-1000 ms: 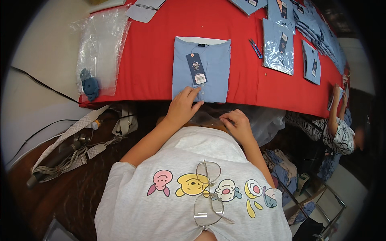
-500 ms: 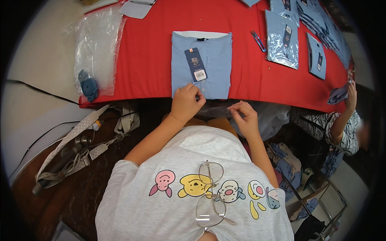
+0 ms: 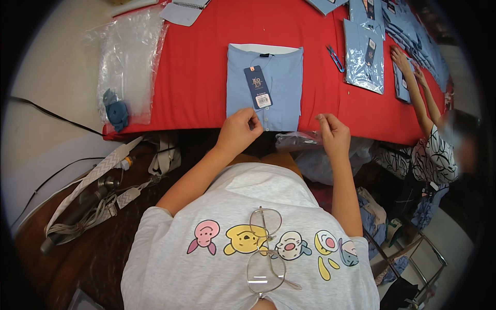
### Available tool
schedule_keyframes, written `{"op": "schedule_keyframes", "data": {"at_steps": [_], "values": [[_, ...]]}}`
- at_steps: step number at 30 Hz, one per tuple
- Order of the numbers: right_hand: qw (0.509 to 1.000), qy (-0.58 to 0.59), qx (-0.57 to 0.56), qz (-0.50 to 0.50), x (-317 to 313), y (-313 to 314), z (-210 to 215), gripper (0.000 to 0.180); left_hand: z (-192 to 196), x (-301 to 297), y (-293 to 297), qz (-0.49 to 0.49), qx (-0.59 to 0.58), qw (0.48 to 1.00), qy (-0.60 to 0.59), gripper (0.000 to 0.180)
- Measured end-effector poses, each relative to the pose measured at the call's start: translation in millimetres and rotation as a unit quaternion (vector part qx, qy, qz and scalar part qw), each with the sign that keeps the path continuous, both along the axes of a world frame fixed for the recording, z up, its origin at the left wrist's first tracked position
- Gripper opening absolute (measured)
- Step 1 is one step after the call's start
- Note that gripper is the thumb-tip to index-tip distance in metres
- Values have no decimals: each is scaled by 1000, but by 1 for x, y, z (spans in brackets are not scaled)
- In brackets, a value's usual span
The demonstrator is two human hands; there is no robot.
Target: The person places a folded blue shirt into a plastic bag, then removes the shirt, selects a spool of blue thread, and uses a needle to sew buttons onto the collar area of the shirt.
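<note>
A folded light-blue shirt (image 3: pixel 282 88) with buttons lies at the table's front edge. A dark blue hang tag (image 3: pixel 257 85) with a white sticker rests on its front, looped by a string near the collar. At the shirt's lower left corner is my left hand (image 3: pixel 238 132), its fingers curled into a pinch. My right hand (image 3: pixel 335 135) is raised to the right of the shirt, thumb and fingertips pressed together. Whatever either pinch holds is hidden or too small to tell. Crumpled clear plastic (image 3: pixel 295 141) sits below the table edge between my hands, close to the right one.
Clear plastic bags (image 3: pixel 129 72) lie at the left, with a blue coiled item (image 3: pixel 117 114) on them. Blue thread snips (image 3: pixel 336 58), bagged shirts (image 3: pixel 364 62) and a notebook (image 3: pixel 185 11) lie on the red cloth (image 3: pixel 199 77). A co-worker's hands (image 3: pixel 403 59) touch a folded shirt at the right.
My right hand has moved right, away from the left hand, and turned more upright. My left hand stays by the shirt. The co-worker's hands have reached forward onto a folded shirt.
</note>
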State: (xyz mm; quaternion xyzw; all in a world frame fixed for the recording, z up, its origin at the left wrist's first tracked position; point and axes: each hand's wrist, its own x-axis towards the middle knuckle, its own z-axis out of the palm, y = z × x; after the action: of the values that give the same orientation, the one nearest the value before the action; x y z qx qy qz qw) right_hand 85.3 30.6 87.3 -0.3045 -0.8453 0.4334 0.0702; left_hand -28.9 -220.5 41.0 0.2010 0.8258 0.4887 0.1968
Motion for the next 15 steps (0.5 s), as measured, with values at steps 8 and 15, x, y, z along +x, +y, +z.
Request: {"op": "schedule_keyframes", "data": {"at_steps": [8, 15], "values": [[969, 113, -221, -13, -95, 21, 110, 19, 21, -16, 1, -29, 104, 994, 11, 46], [896, 267, -269, 232, -211, -74, 179, 21, 85, -82, 11, -54, 370, 892, -254, 61]]}}
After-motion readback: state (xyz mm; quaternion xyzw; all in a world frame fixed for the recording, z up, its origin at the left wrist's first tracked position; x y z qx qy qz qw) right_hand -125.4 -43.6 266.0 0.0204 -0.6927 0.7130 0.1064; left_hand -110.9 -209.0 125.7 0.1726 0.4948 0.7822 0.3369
